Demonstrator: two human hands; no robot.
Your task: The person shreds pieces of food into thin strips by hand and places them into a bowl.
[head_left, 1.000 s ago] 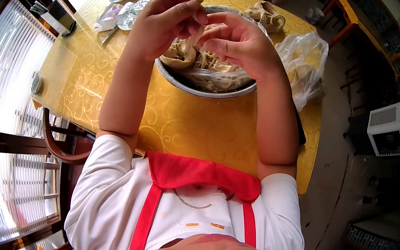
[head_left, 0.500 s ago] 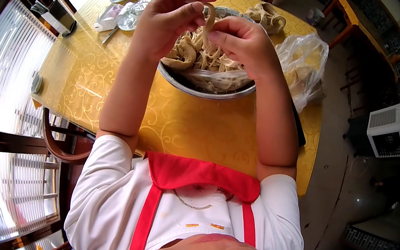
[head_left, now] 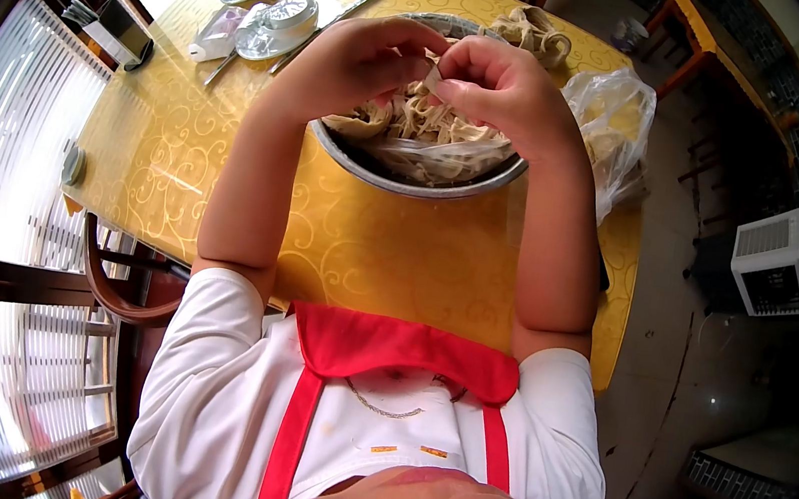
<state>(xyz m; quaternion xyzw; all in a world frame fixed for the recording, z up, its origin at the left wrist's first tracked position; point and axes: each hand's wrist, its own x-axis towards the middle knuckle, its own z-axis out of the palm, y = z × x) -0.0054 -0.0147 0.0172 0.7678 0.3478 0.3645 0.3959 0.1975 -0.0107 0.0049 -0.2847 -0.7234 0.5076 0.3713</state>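
Observation:
My left hand (head_left: 368, 64) and my right hand (head_left: 501, 91) meet above a round metal bowl (head_left: 408, 188). Between their closed fingertips a short bit of a pale beige strip (head_left: 432, 77) shows; the rest of it is hidden by the fingers. Many soft, ribbon-like beige strips (head_left: 436, 123) fill the bowl, lying in a tangle on a clear plastic bag (head_left: 436, 162) that lines it. What exactly the strips are, I cannot tell. A further clump of strips (head_left: 534, 35) lies on the table just behind the bowl.
A yellow patterned table (head_left: 388, 258) carries everything. At right lies a crumpled clear plastic bag (head_left: 617, 127). Wrapped tableware (head_left: 283, 24) and chopsticks (head_left: 351, 6) lie at back left, near a dark holder (head_left: 120, 36). A wooden chair (head_left: 124, 309) stands at the left edge.
My left hand has come down and its raised fingers have curled in toward my right hand. The strip that stood up between my hands now mostly disappears behind the fingers.

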